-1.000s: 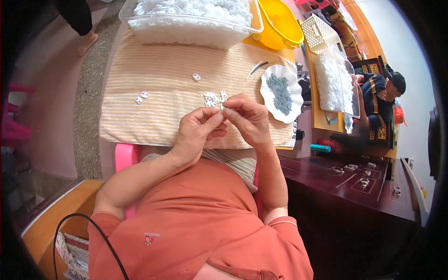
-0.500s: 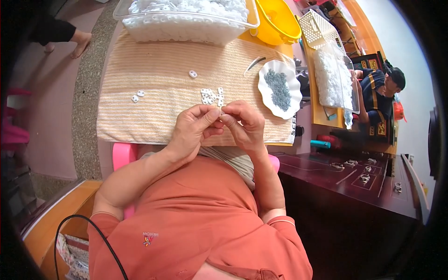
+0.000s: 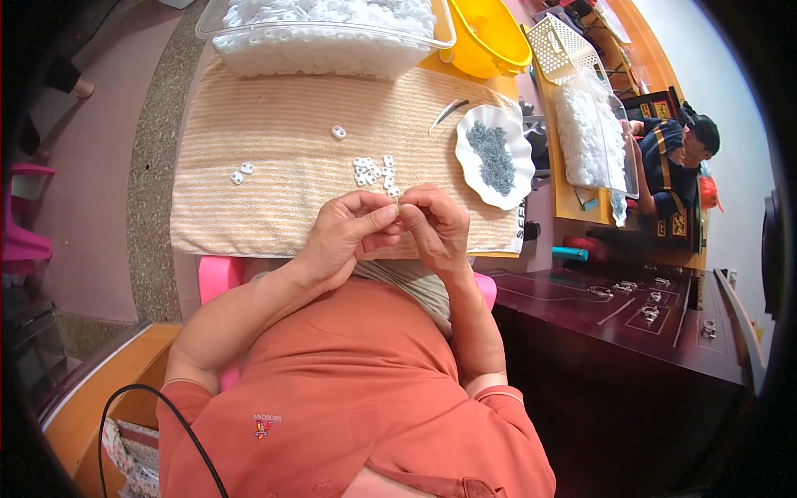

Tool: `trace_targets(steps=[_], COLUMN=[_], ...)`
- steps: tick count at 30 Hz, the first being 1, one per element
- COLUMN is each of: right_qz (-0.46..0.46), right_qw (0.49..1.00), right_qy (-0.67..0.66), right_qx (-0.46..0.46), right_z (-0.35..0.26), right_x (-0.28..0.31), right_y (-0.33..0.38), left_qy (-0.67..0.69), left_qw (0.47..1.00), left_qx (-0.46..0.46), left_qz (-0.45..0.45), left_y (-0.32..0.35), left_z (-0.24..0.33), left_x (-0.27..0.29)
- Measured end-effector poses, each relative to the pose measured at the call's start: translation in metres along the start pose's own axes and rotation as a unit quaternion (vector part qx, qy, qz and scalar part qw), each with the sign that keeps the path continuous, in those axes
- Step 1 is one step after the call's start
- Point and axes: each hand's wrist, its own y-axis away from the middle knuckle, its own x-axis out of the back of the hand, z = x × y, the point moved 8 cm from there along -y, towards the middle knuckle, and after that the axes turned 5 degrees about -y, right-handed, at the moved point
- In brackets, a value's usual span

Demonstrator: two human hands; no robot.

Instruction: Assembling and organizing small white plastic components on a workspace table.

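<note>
My left hand and my right hand meet over the near part of the striped towel, thumbs and fingertips pinched together. Whatever lies between the fingertips is too small and hidden to make out. Just beyond them is a cluster of small white two-holed plastic pieces, one close to the fingertips. A single white piece lies farther off, and a small pair of white pieces is to the left. Right of my hands, a white scalloped dish holds many tiny grey parts.
A clear bin full of white pieces and a yellow basin stand at the far edge. Tweezers lie near the dish. At right, a person sits by another bin. A pink stool is at left.
My hands stay pinched together, with only slight finger movement. The bare foot at upper left has moved farther left. The whole view has shifted slightly.
</note>
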Motion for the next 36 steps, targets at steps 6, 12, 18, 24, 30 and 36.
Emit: trace_targets(steps=[6, 12, 18, 24, 30, 36], right_qz=[-0.001, -0.021, 0.024, 0.083, 0.036, 0.029], right_qw=[0.999, 0.996, 0.986, 0.933, 0.867, 0.869], right_qy=[-0.032, -0.048, 0.155, 0.344, 0.495, 0.488], right_qx=[-0.032, -0.068, -0.049, -0.062, -0.054, -0.079], right_z=[0.001, 0.005, 0.002, 0.012, 0.029, 0.043], right_x=[0.000, 0.004, 0.051, 0.114, 0.121, 0.119], right_y=[0.002, 0.005, -0.018, -0.059, -0.079, -0.083], left_qy=[-0.006, -0.010, -0.017, -0.033, -0.035, -0.033], left_qw=[1.000, 1.000, 1.000, 0.999, 0.998, 0.999], left_qx=[0.006, 0.003, 0.025, 0.029, 0.032, 0.034], left_qz=[-0.011, -0.013, -0.003, -0.029, -0.034, -0.026], left_y=[0.000, -0.001, 0.001, 0.002, 0.001, 0.001], left_z=[-0.002, -0.004, -0.007, -0.009, -0.008, -0.008], left_x=[-0.001, -0.002, -0.003, -0.006, -0.008, -0.007])
